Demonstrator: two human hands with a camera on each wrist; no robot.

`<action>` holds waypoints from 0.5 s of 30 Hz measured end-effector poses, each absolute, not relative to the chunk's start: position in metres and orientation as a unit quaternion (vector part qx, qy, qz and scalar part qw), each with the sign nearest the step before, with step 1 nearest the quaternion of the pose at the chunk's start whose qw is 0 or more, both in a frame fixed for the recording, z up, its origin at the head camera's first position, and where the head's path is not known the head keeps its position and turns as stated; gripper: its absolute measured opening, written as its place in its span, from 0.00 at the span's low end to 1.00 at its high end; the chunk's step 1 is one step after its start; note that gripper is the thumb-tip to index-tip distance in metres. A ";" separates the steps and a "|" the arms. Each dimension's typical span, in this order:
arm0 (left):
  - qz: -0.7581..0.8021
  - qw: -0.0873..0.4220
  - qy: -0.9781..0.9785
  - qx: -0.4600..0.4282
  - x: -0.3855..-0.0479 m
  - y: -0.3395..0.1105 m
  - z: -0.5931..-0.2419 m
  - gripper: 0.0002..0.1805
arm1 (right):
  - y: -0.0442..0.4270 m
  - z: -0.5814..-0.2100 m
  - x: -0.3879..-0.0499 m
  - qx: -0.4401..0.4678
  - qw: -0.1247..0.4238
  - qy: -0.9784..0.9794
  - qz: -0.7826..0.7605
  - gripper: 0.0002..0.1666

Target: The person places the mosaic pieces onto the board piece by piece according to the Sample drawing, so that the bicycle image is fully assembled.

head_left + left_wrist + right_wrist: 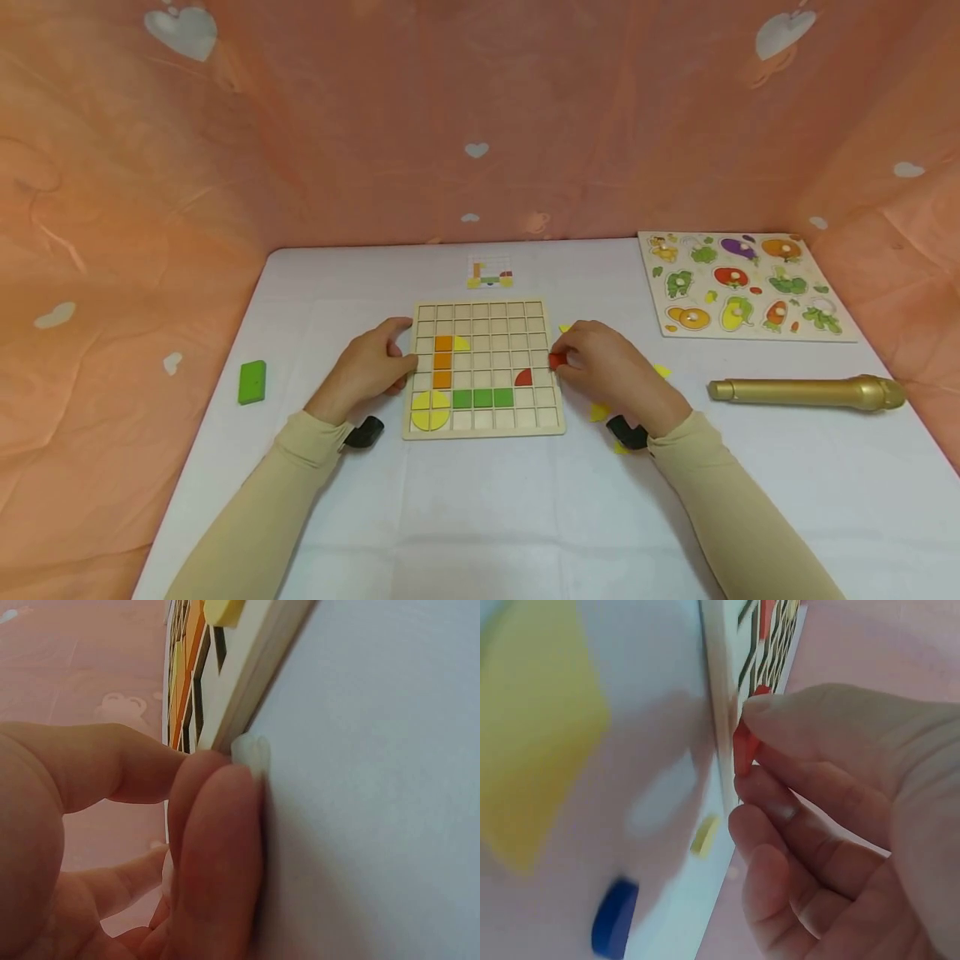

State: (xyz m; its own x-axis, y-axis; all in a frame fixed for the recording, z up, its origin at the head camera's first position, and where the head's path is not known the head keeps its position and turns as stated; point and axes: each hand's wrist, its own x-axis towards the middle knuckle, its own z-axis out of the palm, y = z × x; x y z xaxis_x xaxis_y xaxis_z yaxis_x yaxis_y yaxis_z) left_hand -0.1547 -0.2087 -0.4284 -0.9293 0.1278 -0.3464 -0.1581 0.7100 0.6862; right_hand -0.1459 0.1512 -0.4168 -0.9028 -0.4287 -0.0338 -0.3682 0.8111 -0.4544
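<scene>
A wooden grid board [480,321] lies flat at the middle of the table. It bears orange squares [443,361], green squares [483,397], yellow quarter-circles [431,411], another yellow quarter-circle [461,343] and a red quarter-circle [523,378]. My left hand [367,367] holds the board's left edge between thumb and curled fingers; in the left wrist view the fingertips [221,847] meet that edge at table level. My right hand [607,362] pinches a small red piece [746,746] between thumb and fingers, by the board's right edge. Fingers partly hide its shape.
A pattern card [490,272] lies behind the board. Yellow pieces [600,412] and a blue piece [615,919] lie around the right hand. Farther right are a vegetable puzzle [750,287] and a gold microphone-like stick [806,392]. A green block [252,382] sits far left.
</scene>
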 end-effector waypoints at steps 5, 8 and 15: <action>0.379 0.186 0.907 -0.004 -0.156 -0.208 -0.429 0.39 | 0.142 -0.415 -0.139 -0.235 0.074 0.944 -0.218 0.05; 0.375 0.188 0.908 -0.006 -0.156 -0.209 -0.430 0.39 | 0.138 -0.416 -0.137 -0.241 0.078 0.944 -0.213 0.06; 0.374 0.191 0.908 -0.012 -0.155 -0.208 -0.429 0.38 | 0.136 -0.418 -0.136 -0.247 0.077 0.944 -0.206 0.06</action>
